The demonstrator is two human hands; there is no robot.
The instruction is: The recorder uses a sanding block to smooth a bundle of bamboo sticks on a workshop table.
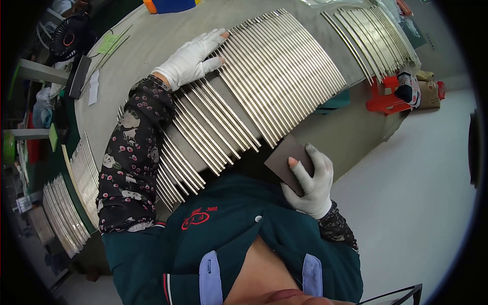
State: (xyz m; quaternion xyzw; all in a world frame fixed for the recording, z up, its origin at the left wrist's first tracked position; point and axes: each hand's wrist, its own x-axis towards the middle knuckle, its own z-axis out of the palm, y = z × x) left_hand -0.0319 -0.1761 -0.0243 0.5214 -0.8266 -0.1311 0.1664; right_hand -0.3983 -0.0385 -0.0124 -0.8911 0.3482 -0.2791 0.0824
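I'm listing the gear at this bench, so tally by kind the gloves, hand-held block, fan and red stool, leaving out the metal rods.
White gloves: 2, one on each hand
Flat brown block, in the right hand: 1
Black fan: 1
Red stool: 1
Total: 5

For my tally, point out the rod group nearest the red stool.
The upper-right rod group, its lower ends close to the red stool. A gap separates it from the wide central group; the others lie farther left.
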